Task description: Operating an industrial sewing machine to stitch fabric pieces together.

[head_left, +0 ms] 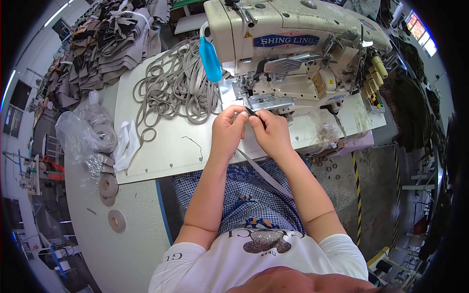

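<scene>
Both my hands are together just in front of the sewing machine's (278, 68) needle area. My left hand (228, 131) is closed, its thumb and forefinger pinched at the end of a flat grey fabric strip (266, 173). From there the strip hangs down across my lap. My right hand (271, 134) grips a slim dark tool (251, 113), its tip close to the left fingertips; the fingers hide its exact kind. Behind my left hand a tangled heap of grey cord-like strips (178, 83) lies on the white table (161, 151).
A blue bottle-shaped piece (210, 58) hangs at the machine's left. Tape rolls (117, 221), clear plastic bags (80, 136) and a white cloth (126, 144) lie to the left. Thread cones (373, 78) stand at the right. Stacked fabric pieces (117, 44) rise at the far left.
</scene>
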A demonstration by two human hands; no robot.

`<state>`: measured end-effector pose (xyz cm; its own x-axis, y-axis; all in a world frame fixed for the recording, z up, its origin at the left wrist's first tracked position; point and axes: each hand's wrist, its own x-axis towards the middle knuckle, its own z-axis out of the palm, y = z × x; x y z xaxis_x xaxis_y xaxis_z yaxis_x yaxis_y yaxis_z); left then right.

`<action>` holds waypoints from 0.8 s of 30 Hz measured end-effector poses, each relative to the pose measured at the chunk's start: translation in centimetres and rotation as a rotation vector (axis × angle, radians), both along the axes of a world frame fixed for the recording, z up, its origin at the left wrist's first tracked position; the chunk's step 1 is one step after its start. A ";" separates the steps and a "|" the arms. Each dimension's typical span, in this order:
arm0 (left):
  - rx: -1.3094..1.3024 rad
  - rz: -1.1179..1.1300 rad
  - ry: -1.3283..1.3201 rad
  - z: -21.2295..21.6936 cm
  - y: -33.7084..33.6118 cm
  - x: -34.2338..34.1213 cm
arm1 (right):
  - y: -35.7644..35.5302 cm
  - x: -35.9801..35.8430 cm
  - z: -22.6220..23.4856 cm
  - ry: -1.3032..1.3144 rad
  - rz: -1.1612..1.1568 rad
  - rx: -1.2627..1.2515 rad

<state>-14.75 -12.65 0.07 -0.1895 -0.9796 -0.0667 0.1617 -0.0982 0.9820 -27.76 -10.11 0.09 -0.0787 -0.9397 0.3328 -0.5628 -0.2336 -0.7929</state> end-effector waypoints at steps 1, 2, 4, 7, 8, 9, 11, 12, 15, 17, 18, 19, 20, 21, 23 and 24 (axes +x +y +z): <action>-0.001 0.001 -0.020 0.1 0.0 0.1 | 0.0 -0.2 0.0 -0.001 -0.005 -0.005; -0.002 0.002 -0.019 0.2 0.1 0.1 | 0.2 -0.5 -0.1 0.000 -0.004 -0.006; -0.203 0.169 -0.323 0.4 1.0 0.3 | 0.8 -1.4 -0.7 -0.064 0.005 -0.034; -0.441 0.210 -0.556 1.2 3.0 0.4 | 1.6 -1.7 -2.4 -0.290 0.022 0.003; -0.578 0.173 -0.642 1.5 3.8 0.7 | 1.8 -1.6 -3.3 -0.489 0.042 0.055; -0.716 0.134 -0.726 1.6 4.5 0.8 | 2.1 -1.5 -3.9 -0.688 0.062 0.108; -0.755 0.044 -0.712 1.3 5.6 1.1 | 2.7 -1.6 -4.5 -0.806 0.053 0.181; -0.794 -0.046 -0.696 1.2 6.0 1.2 | 3.0 -1.6 -4.5 -0.924 0.043 0.254; -0.826 -0.043 -0.634 -0.1 5.4 2.5 | 3.3 -1.6 -4.6 -1.003 0.004 0.320; -0.810 0.226 -0.556 -1.7 3.4 4.2 | 2.8 -0.6 -3.7 -0.924 -0.037 0.306; -0.795 0.389 -0.517 -2.3 1.7 4.7 | 2.6 -0.5 -3.4 -0.923 -0.045 0.314; -0.672 0.456 -0.439 -3.1 0.0 5.3 | 2.1 -0.4 -3.2 -0.896 -0.029 0.284; -0.541 0.518 -0.362 -3.9 -1.5 5.7 | 1.7 -0.4 -3.2 -0.870 -0.017 0.260; -0.507 0.548 -0.322 -4.4 -2.7 6.1 | 1.6 -0.3 -3.2 -0.844 0.001 0.240; -0.455 0.578 -0.284 -6.2 -4.3 6.4 | 1.2 -0.2 -2.9 -0.825 -0.011 0.272; -0.453 0.577 -0.342 -7.2 -4.9 6.5 | 0.8 -0.1 -2.7 -0.806 -0.012 0.280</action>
<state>-8.20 -17.56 -7.10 0.3135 -0.8625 0.3973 -0.2509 0.3283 0.9106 -27.83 -9.35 -2.59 -0.2026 -0.9765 -0.0735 0.1969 0.0329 -0.9799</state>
